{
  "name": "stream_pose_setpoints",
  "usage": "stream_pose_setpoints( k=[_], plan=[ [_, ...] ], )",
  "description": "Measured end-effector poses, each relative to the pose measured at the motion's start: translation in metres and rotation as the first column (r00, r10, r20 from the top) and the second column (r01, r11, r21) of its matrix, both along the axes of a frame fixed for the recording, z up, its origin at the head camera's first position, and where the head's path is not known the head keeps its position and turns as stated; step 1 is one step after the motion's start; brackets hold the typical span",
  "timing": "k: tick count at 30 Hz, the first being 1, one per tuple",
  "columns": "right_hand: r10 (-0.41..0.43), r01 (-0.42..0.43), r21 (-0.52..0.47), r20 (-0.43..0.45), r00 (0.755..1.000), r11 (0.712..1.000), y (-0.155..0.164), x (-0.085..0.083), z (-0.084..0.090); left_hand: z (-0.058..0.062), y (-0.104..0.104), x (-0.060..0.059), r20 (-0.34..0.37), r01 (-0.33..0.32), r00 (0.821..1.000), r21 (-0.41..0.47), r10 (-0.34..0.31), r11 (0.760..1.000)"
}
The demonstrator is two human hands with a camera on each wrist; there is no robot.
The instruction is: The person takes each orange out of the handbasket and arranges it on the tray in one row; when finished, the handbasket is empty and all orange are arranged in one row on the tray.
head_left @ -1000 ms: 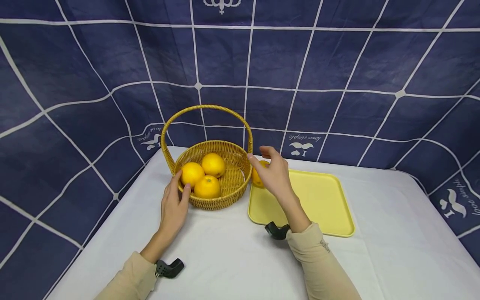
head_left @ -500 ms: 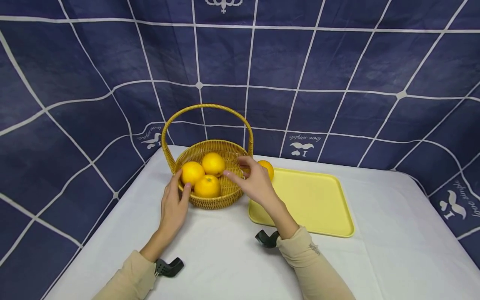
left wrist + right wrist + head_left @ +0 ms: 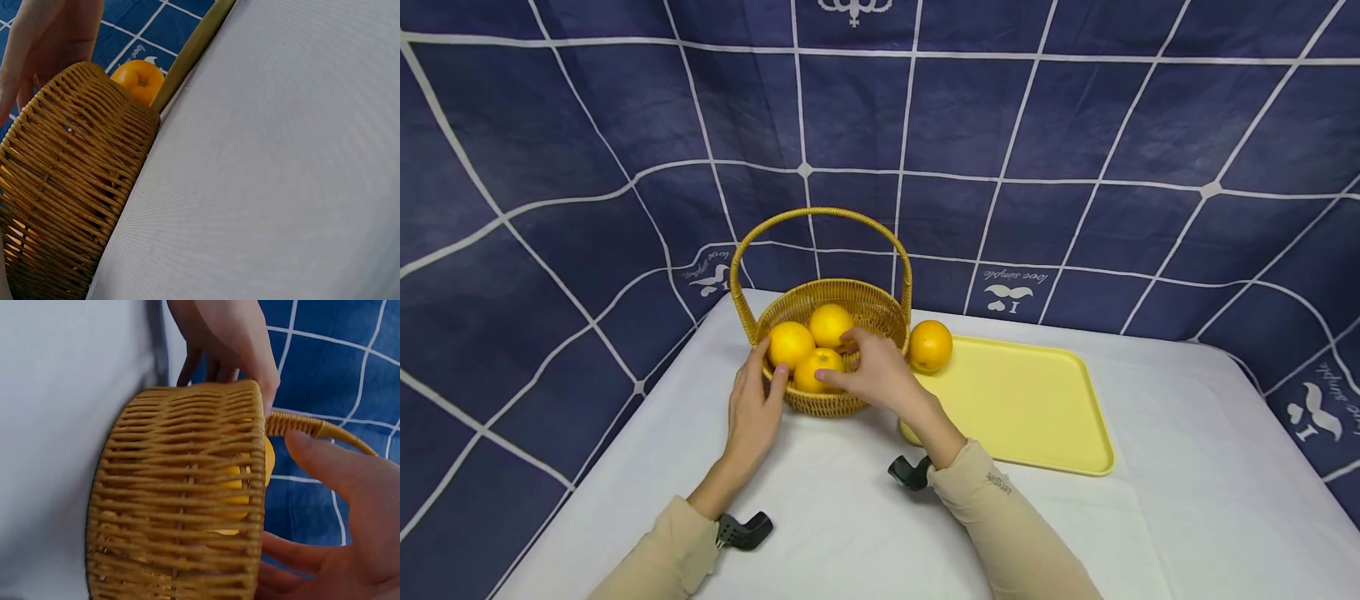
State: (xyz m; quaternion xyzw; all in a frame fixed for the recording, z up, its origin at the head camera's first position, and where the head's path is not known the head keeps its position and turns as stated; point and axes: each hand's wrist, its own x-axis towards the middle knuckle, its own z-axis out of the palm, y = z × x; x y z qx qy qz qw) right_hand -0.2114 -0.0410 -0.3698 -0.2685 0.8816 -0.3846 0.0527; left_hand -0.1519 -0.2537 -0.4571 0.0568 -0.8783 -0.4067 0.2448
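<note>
A round wicker basket (image 3: 823, 407) with a tall handle holds three oranges: one at the left (image 3: 789, 342), another behind (image 3: 831, 323) and the third, a front orange (image 3: 811, 367). My left hand (image 3: 752, 417) rests against the basket's left front side, thumb at the rim, fingers loosely extended. Over the right rim reaches my right hand (image 3: 883, 371), its thumb and fingers spread about the front orange; the right wrist view shows the thumb (image 3: 337, 465) apart from the fingers. How firmly they touch the orange is hidden behind the weave (image 3: 181, 481).
A fourth orange (image 3: 931, 346) sits at the back left corner of a yellow tray (image 3: 1022, 404), right of the basket. A white cloth (image 3: 842, 517) covers the table. Dark blue curtain (image 3: 1000, 108) with white lines hangs close behind and at both sides.
My right hand has moved left and down, from beside the orange at the tray to the front orange in the basket. The left hand has stayed at the basket.
</note>
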Motion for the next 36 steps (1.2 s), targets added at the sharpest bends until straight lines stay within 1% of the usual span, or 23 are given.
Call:
stream_pose_setpoints(
  k=[3, 6, 10, 14, 19, 22, 26, 31, 36],
  plan=[
    [0.001, -0.001, 0.098, -0.003, 1.000, 0.995, -0.009, 0.000, 0.002, 0.001, 0.001, 0.000, -0.007, -0.004, 1.000, -0.002, 0.004, 1.000],
    [0.004, 0.002, 0.179, -0.031, 0.999, 0.984, -0.017, -0.001, 0.001, 0.001, 0.000, 0.001, -0.007, -0.008, 1.000, -0.004, 0.008, 1.000],
    [0.001, 0.011, 0.221, -0.055, 0.998, 0.975, -0.023, -0.004, 0.000, 0.001, 0.001, 0.001, -0.001, -0.007, 1.000, -0.003, 0.007, 1.000],
    [-0.008, 0.016, 0.211, -0.036, 0.999, 0.977, -0.025, -0.006, -0.001, 0.002, 0.001, 0.001, -0.006, -0.003, 1.000, -0.006, 0.003, 1.000],
    [-0.013, 0.016, 0.166, -0.024, 1.000, 0.986, -0.027, -0.008, -0.004, 0.002, 0.001, 0.001, -0.020, 0.004, 1.000, -0.010, -0.004, 1.000],
    [-0.032, 0.038, 0.130, -0.046, 0.998, 0.991, -0.027, -0.008, -0.009, 0.001, 0.001, 0.002, -0.016, 0.006, 1.000, -0.010, -0.006, 1.000],
    [-0.079, 0.086, 0.074, -0.085, 0.993, 0.994, -0.025, -0.006, -0.010, 0.001, 0.001, 0.002, -0.013, -0.001, 1.000, -0.012, 0.001, 1.000],
    [-0.121, 0.119, -0.030, -0.079, 0.989, 0.992, -0.016, -0.004, -0.005, 0.001, 0.001, 0.002, -0.017, -0.001, 1.000, -0.012, 0.001, 1.000],
    [-0.143, 0.136, -0.129, -0.049, 0.988, 0.982, 0.001, -0.003, 0.005, 0.001, 0.001, 0.002, -0.011, 0.000, 1.000, -0.007, 0.000, 1.000]
  ],
)
